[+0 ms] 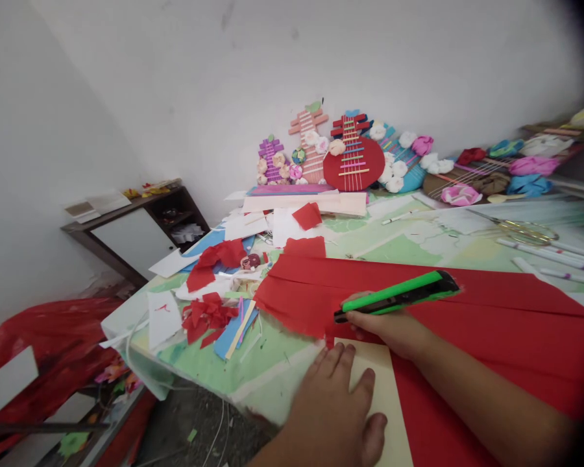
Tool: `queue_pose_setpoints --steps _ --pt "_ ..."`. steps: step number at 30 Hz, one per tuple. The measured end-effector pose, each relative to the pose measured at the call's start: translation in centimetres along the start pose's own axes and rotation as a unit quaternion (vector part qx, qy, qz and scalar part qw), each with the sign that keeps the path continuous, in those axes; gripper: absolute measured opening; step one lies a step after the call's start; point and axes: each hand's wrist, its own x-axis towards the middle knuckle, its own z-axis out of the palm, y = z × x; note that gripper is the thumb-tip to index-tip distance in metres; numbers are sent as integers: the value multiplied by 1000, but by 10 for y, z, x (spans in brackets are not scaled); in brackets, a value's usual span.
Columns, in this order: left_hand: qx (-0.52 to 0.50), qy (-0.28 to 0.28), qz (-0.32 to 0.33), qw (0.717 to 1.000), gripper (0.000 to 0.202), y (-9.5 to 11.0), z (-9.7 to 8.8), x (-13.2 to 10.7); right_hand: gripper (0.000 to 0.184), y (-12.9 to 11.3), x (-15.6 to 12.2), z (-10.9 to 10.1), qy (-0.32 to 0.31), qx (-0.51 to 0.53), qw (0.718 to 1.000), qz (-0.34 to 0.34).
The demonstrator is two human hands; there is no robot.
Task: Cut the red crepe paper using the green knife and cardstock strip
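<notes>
A green and black utility knife (399, 293) is gripped in my right hand (384, 327), its handle slanting up to the right above a large sheet of red paper (486, 344). Flat on a cream-coloured sheet (374, 370) rests my left hand (338, 402), fingers spread, at the near edge of the table. The cream sheet lies partly over the red paper. Torn and uneven is the red paper's left edge. From this angle I cannot make out the knife's blade.
Red paper scraps (208, 316) and white pieces (163, 319) litter the table's left side. Decorated paper instruments (354, 159) lean against the wall. Gold-handled scissors (528, 231) lie at the right, near white sticks (549, 253). A low cabinet (131, 237) stands left.
</notes>
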Motion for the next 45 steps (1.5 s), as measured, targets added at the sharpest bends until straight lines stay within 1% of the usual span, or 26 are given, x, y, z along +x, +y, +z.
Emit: queue_pose_setpoints --steps 6,9,12,16,19,23,26,30,33,36,38,42,45 --pt "49 -14 1 999 45 -1 -1 -1 15 5 2 -1 2 20 1000 18" --pt "55 -42 25 997 48 -2 -1 -3 14 2 1 -1 -8 18 1000 16" --pt "41 -73 50 995 52 -2 -2 -1 13 -2 0 -2 -18 12 1000 5" --pt "42 -114 14 993 52 -2 -9 6 10 -3 -1 -3 -27 22 999 -5" --pt "45 -131 11 990 51 -2 -13 9 8 -1 0 -2 -32 31 999 -5" --pt "41 -128 12 991 54 -2 -9 4 10 1 0 -1 -29 41 999 13" --pt "33 -118 7 992 54 -2 -5 0 11 2 0 -2 -23 29 999 15" --pt "27 -90 11 996 52 -4 -2 -2 8 -2 -1 0 -37 -38 998 -16" --pt "26 -69 15 997 53 -5 1 -3 5 -4 -2 4 -54 -105 991 -66" --pt "19 -61 9 998 54 -5 4 -5 8 -4 -1 8 -59 -146 981 -109" --pt "12 -59 5 998 53 -5 5 -6 9 -3 0 10 -66 -152 979 -114" --pt "2 -57 -7 998 53 -5 5 -7 9 -5 1 10 -85 -143 981 -103" --pt "1 -42 -3 999 53 -5 5 -7 9 -9 -1 9 -100 -145 979 -99"
